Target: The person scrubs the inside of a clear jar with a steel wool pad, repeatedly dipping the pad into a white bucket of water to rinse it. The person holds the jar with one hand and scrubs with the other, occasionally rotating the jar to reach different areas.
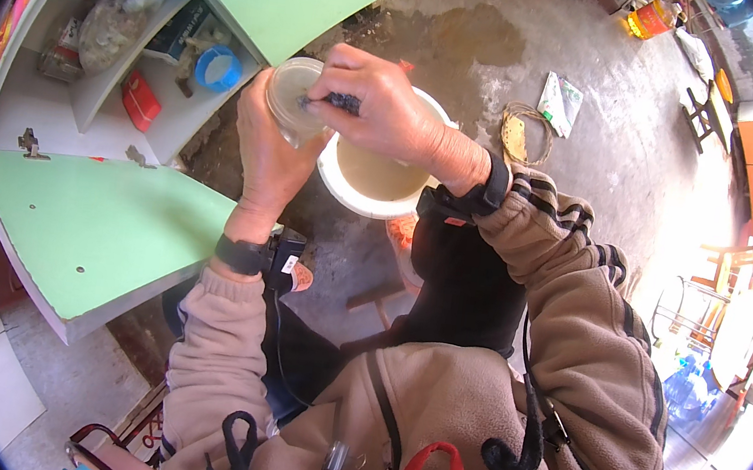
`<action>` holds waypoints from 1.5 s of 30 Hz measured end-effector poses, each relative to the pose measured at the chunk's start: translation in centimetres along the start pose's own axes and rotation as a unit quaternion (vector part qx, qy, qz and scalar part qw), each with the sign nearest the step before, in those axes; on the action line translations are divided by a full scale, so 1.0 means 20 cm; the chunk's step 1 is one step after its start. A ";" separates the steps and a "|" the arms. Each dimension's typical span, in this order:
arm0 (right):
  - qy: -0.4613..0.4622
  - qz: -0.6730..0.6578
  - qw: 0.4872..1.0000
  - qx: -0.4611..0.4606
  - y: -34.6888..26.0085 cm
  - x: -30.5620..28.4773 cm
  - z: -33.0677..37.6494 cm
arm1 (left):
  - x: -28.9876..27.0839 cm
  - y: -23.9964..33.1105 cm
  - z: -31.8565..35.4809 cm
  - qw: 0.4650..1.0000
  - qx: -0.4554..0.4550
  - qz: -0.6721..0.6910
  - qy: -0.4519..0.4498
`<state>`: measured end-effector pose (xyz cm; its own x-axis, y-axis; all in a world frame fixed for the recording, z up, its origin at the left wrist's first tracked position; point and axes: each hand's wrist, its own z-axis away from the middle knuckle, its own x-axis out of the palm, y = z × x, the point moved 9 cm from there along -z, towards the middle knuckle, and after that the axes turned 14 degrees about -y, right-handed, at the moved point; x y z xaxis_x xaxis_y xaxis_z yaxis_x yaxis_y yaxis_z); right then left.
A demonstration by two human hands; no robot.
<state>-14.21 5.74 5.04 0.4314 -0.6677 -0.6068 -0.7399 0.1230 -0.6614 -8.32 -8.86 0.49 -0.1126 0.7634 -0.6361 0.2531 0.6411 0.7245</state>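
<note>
My left hand (274,160) is wrapped round a clear, round container (291,91), its round face turned up toward me. Across it, my right hand (379,107) is closed on a dark, crinkled scouring pad (344,102), held against the container. Just below and beyond the hands stands a white bucket (380,205) with cloudy, tan water in it; my right hand and wrist cover part of its rim. Both wrists wear black bands.
At my left a cabinet with open pale green doors (102,227) holds plastic bags (118,30), a blue cup (218,69) and a red packet (140,101). A coil of cord (525,131) and a green-white packet (560,104) lie on the wet-stained concrete floor.
</note>
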 end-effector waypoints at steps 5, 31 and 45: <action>0.033 0.037 0.990 0.134 0.20 -0.08 -0.01 | 0.01 -0.06 0.00 0.983 -0.025 0.180 -0.004; 0.041 -0.024 0.996 0.076 0.05 0.06 -0.01 | 0.00 -0.29 0.00 0.819 -0.088 0.563 0.071; 0.033 -0.279 0.939 0.199 0.24 0.12 -0.03 | -0.05 -0.14 -0.03 0.827 -0.084 0.554 0.040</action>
<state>-17.03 4.37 0.65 0.6521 -0.7518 -0.0976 -0.1521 -0.0037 -0.9884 -9.41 -11.48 -0.77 0.0348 0.8878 0.4589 0.1072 -0.4598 0.8815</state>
